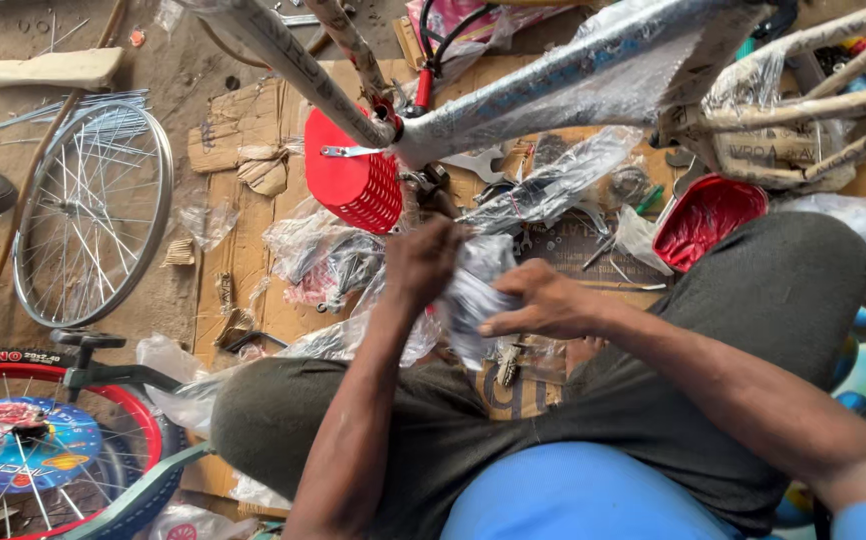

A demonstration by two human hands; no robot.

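Both hands, left hand (423, 262), right hand (541, 303), grip closed on clear plastic bag (473, 290)

Both bare forearms reach forward from the lower edge and converge at mid-frame. The left hand (423, 262) is raised, wrist bent, fingers curled closed in a grip. The right hand (543, 300) lies flatter, knuckles up, fingers pinching leftward close beside it.

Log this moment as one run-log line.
left hand: grips clear plastic bag | right hand: grips same bag | beyond: red basket, wrapped bicycle frame
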